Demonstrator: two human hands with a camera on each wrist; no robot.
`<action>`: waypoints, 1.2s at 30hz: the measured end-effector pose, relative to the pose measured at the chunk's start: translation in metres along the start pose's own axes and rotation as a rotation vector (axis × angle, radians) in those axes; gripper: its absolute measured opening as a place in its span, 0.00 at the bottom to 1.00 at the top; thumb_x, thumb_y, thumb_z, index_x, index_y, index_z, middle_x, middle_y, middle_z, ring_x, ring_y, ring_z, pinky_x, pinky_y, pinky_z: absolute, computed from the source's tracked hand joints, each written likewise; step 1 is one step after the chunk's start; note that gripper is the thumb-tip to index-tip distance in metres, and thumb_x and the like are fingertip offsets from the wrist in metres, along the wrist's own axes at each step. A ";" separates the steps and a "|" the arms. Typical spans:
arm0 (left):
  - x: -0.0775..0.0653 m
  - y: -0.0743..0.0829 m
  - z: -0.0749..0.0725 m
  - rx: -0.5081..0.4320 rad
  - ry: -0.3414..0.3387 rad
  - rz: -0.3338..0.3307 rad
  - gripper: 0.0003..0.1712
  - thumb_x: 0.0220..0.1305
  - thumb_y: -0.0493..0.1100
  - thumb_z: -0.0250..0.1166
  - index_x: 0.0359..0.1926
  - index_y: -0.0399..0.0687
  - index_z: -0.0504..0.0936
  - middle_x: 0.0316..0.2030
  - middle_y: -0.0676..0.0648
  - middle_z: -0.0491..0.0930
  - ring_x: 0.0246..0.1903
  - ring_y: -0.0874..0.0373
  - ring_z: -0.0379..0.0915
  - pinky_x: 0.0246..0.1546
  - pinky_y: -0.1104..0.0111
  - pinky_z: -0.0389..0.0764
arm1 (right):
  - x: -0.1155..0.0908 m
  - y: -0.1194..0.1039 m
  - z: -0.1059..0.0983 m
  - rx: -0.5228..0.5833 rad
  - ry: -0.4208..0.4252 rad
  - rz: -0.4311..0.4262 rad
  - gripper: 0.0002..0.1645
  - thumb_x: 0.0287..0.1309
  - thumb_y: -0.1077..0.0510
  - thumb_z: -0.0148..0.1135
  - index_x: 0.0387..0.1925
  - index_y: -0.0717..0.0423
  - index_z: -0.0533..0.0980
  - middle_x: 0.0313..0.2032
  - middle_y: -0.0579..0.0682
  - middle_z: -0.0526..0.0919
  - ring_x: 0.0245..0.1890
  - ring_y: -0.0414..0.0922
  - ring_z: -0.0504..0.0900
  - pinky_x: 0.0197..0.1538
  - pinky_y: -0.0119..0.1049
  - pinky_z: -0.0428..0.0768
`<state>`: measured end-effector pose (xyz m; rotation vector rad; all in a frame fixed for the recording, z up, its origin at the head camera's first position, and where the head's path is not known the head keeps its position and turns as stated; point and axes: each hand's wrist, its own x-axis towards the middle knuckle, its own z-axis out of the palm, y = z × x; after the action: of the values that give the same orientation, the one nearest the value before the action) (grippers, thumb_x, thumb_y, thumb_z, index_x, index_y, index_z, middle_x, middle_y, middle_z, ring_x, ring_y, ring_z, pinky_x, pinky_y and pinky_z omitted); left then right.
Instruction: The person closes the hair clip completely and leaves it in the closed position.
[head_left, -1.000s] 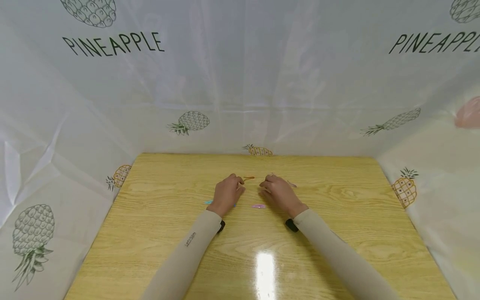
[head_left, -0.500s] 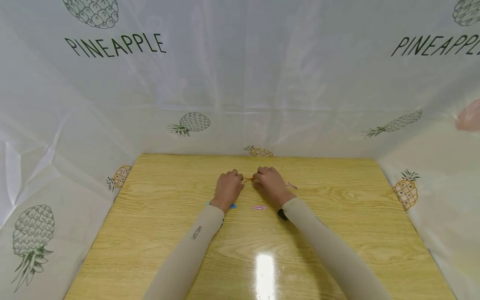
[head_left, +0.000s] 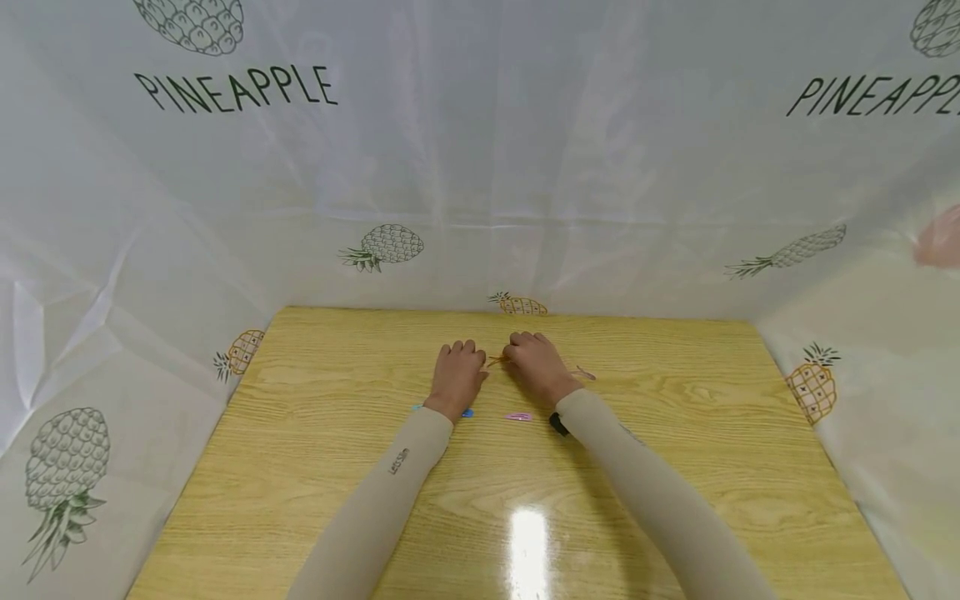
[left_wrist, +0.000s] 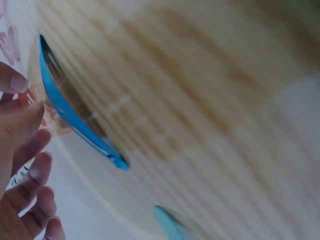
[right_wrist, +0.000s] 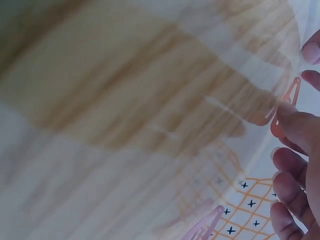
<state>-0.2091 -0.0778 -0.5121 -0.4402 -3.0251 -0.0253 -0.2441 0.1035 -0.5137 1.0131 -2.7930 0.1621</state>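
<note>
An orange snap hair clip is pinched between the thumb and forefinger of my right hand, close over the table. Its narrow end points at my left hand. In the right wrist view the left fingertips are right at that tip, with a gap between them. The left wrist view shows the left thumb and forefinger apart, something orange behind the gap, and the other fingers loosely bent. A blue hair clip and a turquoise one lie near the left wrist, partly hidden by it in the head view.
On the wooden table a pink hair clip lies between the forearms. A pale pink one lies right of the right hand. A white pineapple-print sheet walls the back and sides. A black wrist device shows under the right wrist.
My right hand has moved left and taken hold of the orange hair clip beside the left hand. The left hand has barely shifted, and more of the blue clip shows.
</note>
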 end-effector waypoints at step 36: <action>-0.066 0.021 -0.028 -0.186 0.297 0.086 0.05 0.70 0.46 0.72 0.38 0.54 0.92 0.35 0.54 0.76 0.33 0.58 0.71 0.35 0.67 0.69 | -0.060 -0.039 -0.035 0.113 0.243 -0.105 0.06 0.57 0.62 0.80 0.32 0.52 0.87 0.33 0.46 0.83 0.33 0.44 0.82 0.41 0.39 0.84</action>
<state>-0.1378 -0.0768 -0.4899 -0.5288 -2.7191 -0.3371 -0.1693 0.1167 -0.4895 1.0817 -2.5299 0.4044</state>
